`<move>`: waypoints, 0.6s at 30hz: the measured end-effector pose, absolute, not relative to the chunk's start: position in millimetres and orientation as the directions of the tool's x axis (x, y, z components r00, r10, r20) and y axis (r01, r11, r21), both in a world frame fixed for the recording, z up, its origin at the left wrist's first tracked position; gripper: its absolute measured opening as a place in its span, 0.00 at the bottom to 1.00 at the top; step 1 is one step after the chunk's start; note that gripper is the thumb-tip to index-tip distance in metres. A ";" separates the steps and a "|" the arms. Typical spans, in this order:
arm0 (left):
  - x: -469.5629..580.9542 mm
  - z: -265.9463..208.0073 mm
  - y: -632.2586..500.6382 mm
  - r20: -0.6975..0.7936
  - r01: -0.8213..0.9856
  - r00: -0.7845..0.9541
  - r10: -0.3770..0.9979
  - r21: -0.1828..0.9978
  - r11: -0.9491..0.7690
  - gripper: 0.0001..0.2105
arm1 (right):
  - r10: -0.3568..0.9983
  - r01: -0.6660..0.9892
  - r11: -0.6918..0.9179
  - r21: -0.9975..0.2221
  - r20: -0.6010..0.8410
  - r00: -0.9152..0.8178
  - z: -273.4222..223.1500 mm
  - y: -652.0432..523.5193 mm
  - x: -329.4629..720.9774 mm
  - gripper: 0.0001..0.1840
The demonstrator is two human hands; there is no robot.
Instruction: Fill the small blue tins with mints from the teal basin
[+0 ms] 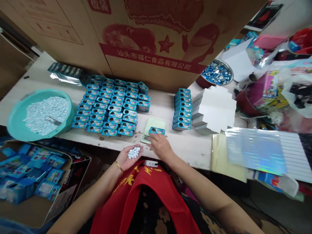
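Many small, pale-blue, rounded tablets (134, 152) lie heaped in the upturned palm of the left hand (126, 160), whose grip is slack, a shallow cup with the fingers not curled over them. A gold-coloured bangle (119, 166) circles that wrist. The right hand (161, 147) reaches to a glossy blue rectangular tin (156, 130) standing on a pale-green, smooth-topped scale (148, 124); its fingers are at the tin's near side, but whether the grip has closed on it I can't tell.

Left of the scale, similar shiny tins (107, 107) stand in close rows on the worn, chipped white table (163, 100). Another tight column of tins (182, 110) is to the right, just beside stacked matte-white card boxes (214, 110). At the table's left end, a round turquoise plastic basin (14, 121) holds a pebbly mound of tablets (47, 109) with a metal scoop (54, 121) lying in it. A shiny metal bowl (231, 69), full of blue and silvery discs (215, 74), sits near the large brown corrugated carton (156, 73). Smooth, iridescent sheets (255, 149) overhang the front edge.
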State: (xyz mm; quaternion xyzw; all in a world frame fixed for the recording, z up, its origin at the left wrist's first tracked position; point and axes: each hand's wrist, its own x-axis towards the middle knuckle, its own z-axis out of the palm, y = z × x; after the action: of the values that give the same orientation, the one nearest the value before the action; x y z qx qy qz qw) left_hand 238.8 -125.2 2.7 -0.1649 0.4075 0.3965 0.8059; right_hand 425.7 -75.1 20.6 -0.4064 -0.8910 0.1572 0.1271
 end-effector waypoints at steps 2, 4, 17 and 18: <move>240.4 -0.9 -130.5 -0.779 -0.767 0.387 0.494 0.027 0.642 0.08 | 0.714 0.613 0.642 -0.460 0.068 -0.697 25.2 -99.6 417.1 0.16; 242.6 -4.2 -136.1 -0.774 -0.749 0.419 0.475 0.001 0.662 0.07 | 0.682 0.589 0.647 -0.484 0.022 -0.731 26.2 -117.9 408.0 0.17; 238.5 -5.3 -149.7 -0.833 -0.703 0.393 0.389 0.000 0.711 0.09 | 0.973 0.628 0.227 -0.744 0.144 -0.181 4.7 -114.5 460.4 0.10; 237.4 -5.6 -149.7 -0.836 -0.713 0.383 0.392 0.002 0.701 0.08 | 0.990 0.635 0.137 -0.760 0.124 -0.065 -2.2 -108.7 470.2 0.12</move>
State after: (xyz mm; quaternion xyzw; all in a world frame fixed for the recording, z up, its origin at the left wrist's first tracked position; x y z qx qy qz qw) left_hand 237.4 -149.7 -5.6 -0.1828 0.4386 0.3406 0.8113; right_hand 470.2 -108.7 -2.2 -0.5990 -0.6782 0.2694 0.3297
